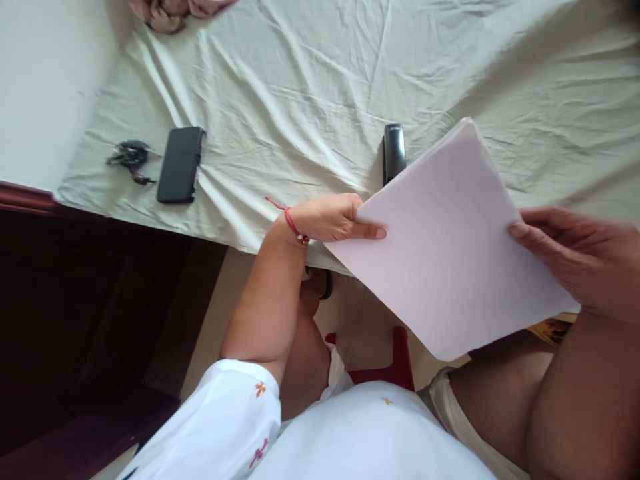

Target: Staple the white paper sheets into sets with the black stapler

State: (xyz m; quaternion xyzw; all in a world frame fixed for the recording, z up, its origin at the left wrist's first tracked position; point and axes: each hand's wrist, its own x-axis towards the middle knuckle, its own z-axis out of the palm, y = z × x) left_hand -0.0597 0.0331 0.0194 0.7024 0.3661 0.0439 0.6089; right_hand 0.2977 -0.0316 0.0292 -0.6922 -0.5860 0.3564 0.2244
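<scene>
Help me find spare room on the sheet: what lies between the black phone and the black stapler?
Nothing: in the head view, only bare wrinkled sheet lies between the phone and the stapler.

Left hand [334,219] is out in front with the forearm angled up from the elbow, wrist bent a bit so the thumb points right and lies flat, fingers curled underneath in a pinch grip. Right hand [575,257] comes in from the right edge, palm kinda facing inward, thumb stretched left and pressing down, the other fingers tucked behind where I can't see them. Both arms are bare below short white sleeves, hands roughly level and well apart.
</scene>
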